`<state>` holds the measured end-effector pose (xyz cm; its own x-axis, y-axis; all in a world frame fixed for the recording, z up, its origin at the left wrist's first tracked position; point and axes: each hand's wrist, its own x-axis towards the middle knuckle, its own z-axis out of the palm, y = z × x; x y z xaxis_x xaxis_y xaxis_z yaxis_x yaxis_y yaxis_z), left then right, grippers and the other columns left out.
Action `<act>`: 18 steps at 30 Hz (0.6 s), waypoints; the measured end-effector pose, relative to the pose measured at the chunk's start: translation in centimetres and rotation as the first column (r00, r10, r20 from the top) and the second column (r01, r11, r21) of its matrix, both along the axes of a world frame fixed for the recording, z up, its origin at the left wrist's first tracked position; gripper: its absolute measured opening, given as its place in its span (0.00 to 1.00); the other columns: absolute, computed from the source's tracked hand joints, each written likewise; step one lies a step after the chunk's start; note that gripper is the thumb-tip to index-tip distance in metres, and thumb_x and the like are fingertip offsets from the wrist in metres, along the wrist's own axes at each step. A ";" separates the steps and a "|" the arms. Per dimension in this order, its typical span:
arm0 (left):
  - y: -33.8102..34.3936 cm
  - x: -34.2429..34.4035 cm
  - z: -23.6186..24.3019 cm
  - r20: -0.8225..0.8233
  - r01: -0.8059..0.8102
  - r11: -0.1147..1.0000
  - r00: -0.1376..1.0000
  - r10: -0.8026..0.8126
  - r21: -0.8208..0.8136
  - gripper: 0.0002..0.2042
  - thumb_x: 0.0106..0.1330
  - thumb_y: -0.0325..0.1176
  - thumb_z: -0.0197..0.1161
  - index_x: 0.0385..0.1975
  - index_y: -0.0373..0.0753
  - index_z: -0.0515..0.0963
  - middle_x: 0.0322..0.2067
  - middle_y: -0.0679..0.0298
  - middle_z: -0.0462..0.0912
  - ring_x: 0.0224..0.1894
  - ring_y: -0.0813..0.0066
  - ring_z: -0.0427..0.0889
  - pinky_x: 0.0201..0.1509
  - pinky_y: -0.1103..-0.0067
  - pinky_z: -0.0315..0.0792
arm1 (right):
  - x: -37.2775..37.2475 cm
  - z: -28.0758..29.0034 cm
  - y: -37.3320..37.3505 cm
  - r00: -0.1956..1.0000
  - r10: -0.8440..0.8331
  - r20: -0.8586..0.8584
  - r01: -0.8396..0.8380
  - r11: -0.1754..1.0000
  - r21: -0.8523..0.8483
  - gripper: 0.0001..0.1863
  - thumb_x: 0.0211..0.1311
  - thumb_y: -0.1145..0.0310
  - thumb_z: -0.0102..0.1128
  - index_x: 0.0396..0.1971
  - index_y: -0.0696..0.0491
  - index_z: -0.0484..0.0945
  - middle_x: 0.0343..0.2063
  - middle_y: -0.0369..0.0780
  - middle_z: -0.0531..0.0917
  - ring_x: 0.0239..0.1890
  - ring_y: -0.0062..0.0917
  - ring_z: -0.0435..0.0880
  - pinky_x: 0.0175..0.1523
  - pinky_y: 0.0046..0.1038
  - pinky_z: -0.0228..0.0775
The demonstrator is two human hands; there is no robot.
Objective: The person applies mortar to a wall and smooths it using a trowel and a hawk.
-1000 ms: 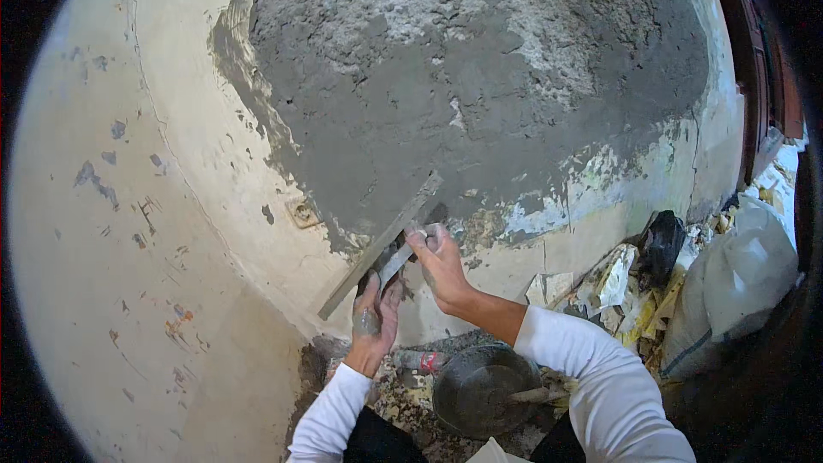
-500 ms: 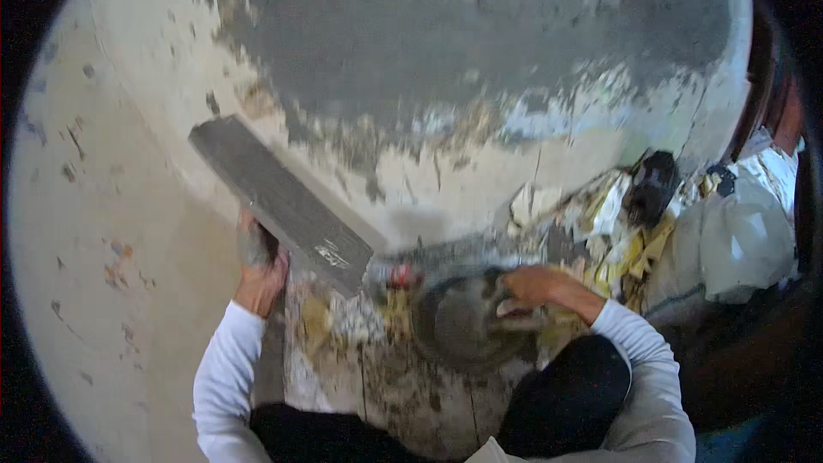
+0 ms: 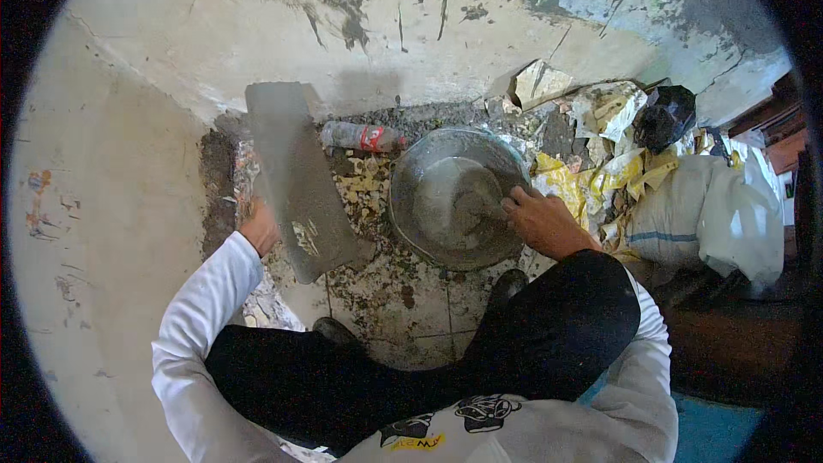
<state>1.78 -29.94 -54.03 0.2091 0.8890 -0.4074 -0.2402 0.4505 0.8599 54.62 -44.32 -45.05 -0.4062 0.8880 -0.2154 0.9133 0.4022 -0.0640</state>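
Note:
A long, flat plastering float (image 3: 300, 176), grey and smeared, tilts in front of my left hand (image 3: 260, 227). My left hand grips it from behind at its left side, with most fingers hidden by the board. To the right, a round basin (image 3: 411, 236) of wet grey mortar (image 3: 446, 197) stands on the floor. My right hand (image 3: 544, 223) is at the basin's right side with its fingers curled closed. What it holds, reaching toward the mortar, is too unclear to name.
A clear plastic bottle (image 3: 356, 136) with a red label lies between float and basin. Rubble and yellow wrappers (image 3: 591, 180) cover the right side, beside a white sack (image 3: 669, 214) and a black bag (image 3: 664, 116). The patchy plastered wall (image 3: 480, 26) rises ahead.
My view has tipped down from the wall toward the floor. The float has swung to a steeper angle. My right hand stays at the basin's right side.

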 end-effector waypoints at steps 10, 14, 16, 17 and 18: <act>-1.2 5.7 4.0 0.175 -0.161 0.900 0.952 0.249 -0.404 0.36 0.77 0.65 0.43 0.69 0.41 0.70 0.63 0.52 0.77 0.61 0.49 0.79 0.66 0.53 0.73 | -1.4 2.7 3.6 0.962 0.155 0.224 -0.191 0.970 0.147 0.19 0.57 0.61 0.67 0.48 0.49 0.78 0.43 0.38 0.79 0.50 0.33 0.81 0.52 0.42 0.70; 0.1 4.1 1.0 0.177 -0.191 0.880 0.940 0.292 -0.435 0.36 0.77 0.65 0.42 0.69 0.41 0.70 0.64 0.53 0.77 0.61 0.50 0.78 0.66 0.53 0.73 | 0.9 2.3 4.0 0.965 0.161 0.209 -0.196 0.967 0.161 0.20 0.54 0.59 0.69 0.46 0.47 0.78 0.44 0.37 0.79 0.52 0.31 0.81 0.52 0.40 0.70; 0.6 3.4 -0.5 0.230 -0.132 0.906 0.943 0.239 -0.401 0.35 0.77 0.64 0.41 0.68 0.40 0.71 0.64 0.53 0.77 0.62 0.50 0.79 0.66 0.53 0.73 | 1.3 1.6 4.3 0.966 0.181 0.183 -0.204 0.972 0.116 0.18 0.55 0.59 0.68 0.45 0.46 0.80 0.43 0.37 0.80 0.52 0.32 0.82 0.52 0.39 0.71; 1.0 3.0 -1.3 0.227 -0.064 0.952 0.964 0.136 -0.300 0.34 0.77 0.62 0.41 0.67 0.41 0.72 0.63 0.54 0.78 0.61 0.51 0.79 0.65 0.54 0.74 | 1.4 1.4 4.3 0.966 0.177 0.186 -0.200 0.974 0.110 0.18 0.55 0.59 0.68 0.45 0.46 0.80 0.43 0.37 0.80 0.52 0.32 0.82 0.52 0.39 0.71; 0.6 2.8 -2.2 0.208 0.002 0.978 0.977 0.043 -0.209 0.32 0.78 0.61 0.41 0.66 0.41 0.73 0.61 0.54 0.79 0.60 0.52 0.79 0.64 0.54 0.75 | 0.8 1.5 4.3 0.968 0.141 0.210 -0.162 0.983 0.087 0.18 0.55 0.58 0.68 0.46 0.46 0.80 0.43 0.38 0.81 0.51 0.33 0.83 0.52 0.40 0.72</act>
